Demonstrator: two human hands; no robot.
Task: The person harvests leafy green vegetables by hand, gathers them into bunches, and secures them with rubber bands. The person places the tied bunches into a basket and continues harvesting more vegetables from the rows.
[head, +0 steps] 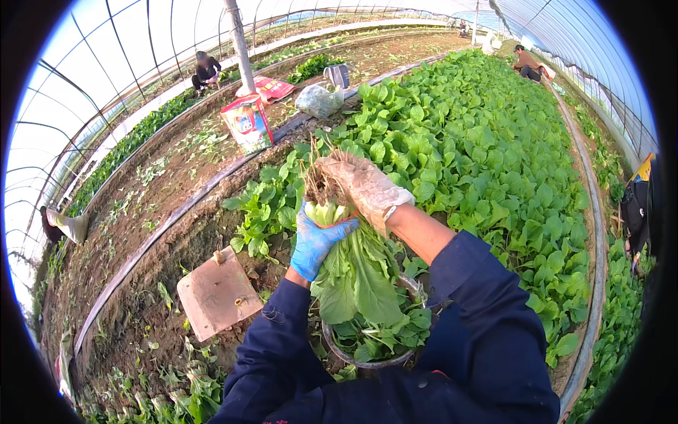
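A bunch of leafy greens [365, 275] hangs leaves-down in front of me, with pale stems and soil-covered roots [321, 185] at the top. My left hand [317, 241], in a blue glove, grips the stems just below the roots. A thin red-orange band [344, 221] crosses the stems beside my left thumb. My right hand [363, 183], in a soiled translucent glove, lies against the root end; its fingertips are partly hidden by the roots. Beneath the bunch stands a round tub [365, 364] holding loose green leaves.
A flat board [217, 291] with small pegs lies on the soil at left. Dense greens [455, 143] fill the bed ahead and right. Hoses [175, 214] edge the bed. A printed bag [246, 124] and filled plastic bag [319, 100] stand beyond. Two people [205, 70] [527, 62] crouch farther off.
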